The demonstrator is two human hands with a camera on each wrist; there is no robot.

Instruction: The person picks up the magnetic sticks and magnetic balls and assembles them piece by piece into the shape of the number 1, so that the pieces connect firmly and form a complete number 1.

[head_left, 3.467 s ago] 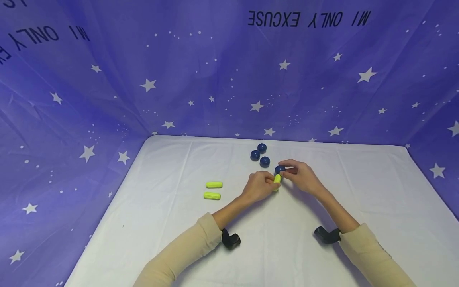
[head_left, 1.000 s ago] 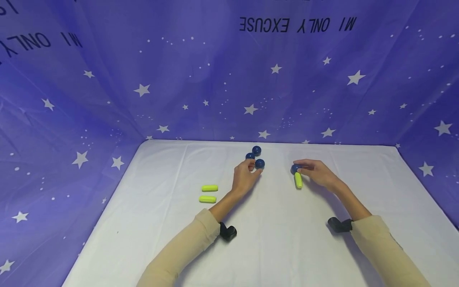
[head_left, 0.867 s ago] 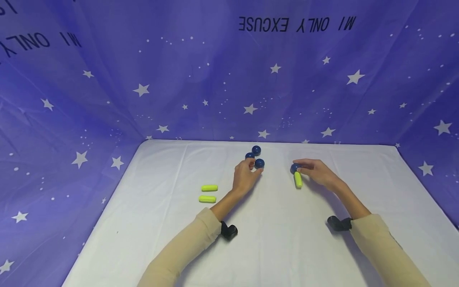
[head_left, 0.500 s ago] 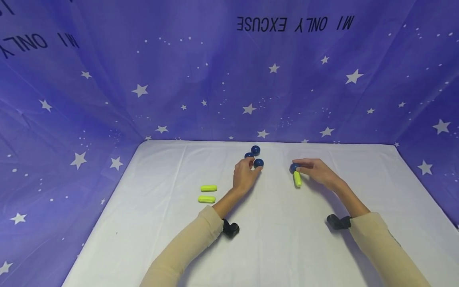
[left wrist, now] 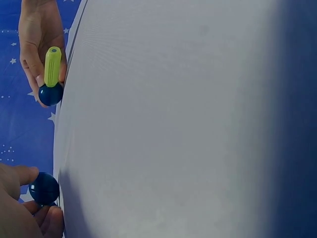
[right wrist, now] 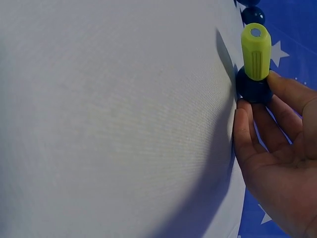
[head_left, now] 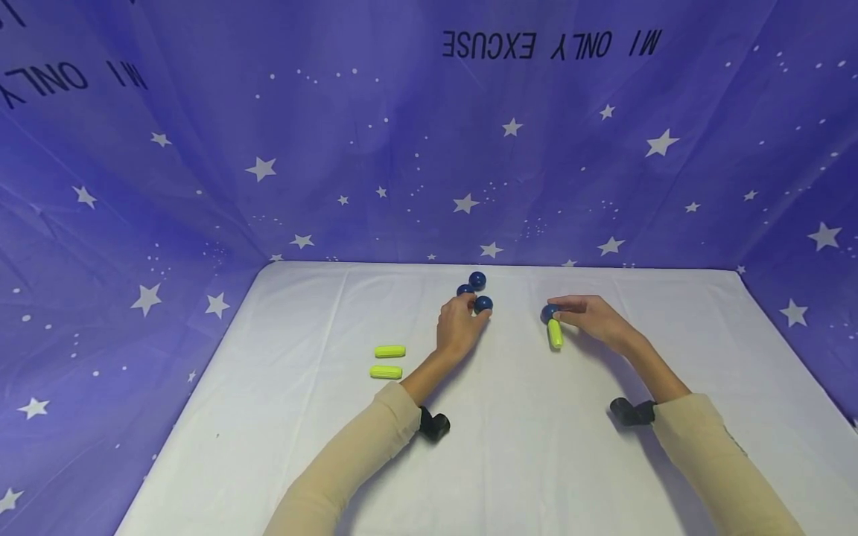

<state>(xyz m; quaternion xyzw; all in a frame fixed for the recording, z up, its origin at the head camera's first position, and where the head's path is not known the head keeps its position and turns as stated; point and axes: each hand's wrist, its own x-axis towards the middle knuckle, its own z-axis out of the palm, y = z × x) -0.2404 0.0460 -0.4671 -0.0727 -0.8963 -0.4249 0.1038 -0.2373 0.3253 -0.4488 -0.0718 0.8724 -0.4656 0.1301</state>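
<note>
In the head view my right hand (head_left: 591,318) pinches a dark blue ball (head_left: 550,313) between thumb and fingers. A yellow-green ribbed rod (head_left: 555,334) sticks out from that ball toward me; the right wrist view shows a grey round spot on the rod's free end (right wrist: 255,32). Farther left, my left hand (head_left: 459,329) has its thumb and fingers on either side of another blue ball (head_left: 483,304), gripping it, as the left wrist view shows on the ball (left wrist: 44,188). Two more blue balls, one behind (head_left: 477,280) and one partly hidden by the fingers (head_left: 465,291), sit close by.
Two yellow-green rods (head_left: 390,351) lie side by side on the white cloth (head_left: 281,417), left of my left hand. Purple star-patterned fabric (head_left: 402,149) stands around the table's back and sides. Black devices (head_left: 434,426) are strapped at both wrists.
Since the oldest frame, my left hand has let go of the rod and moved left to a ball in the cluster. My right hand has carried the ball and rod rightward. Recently both stay nearly still.
</note>
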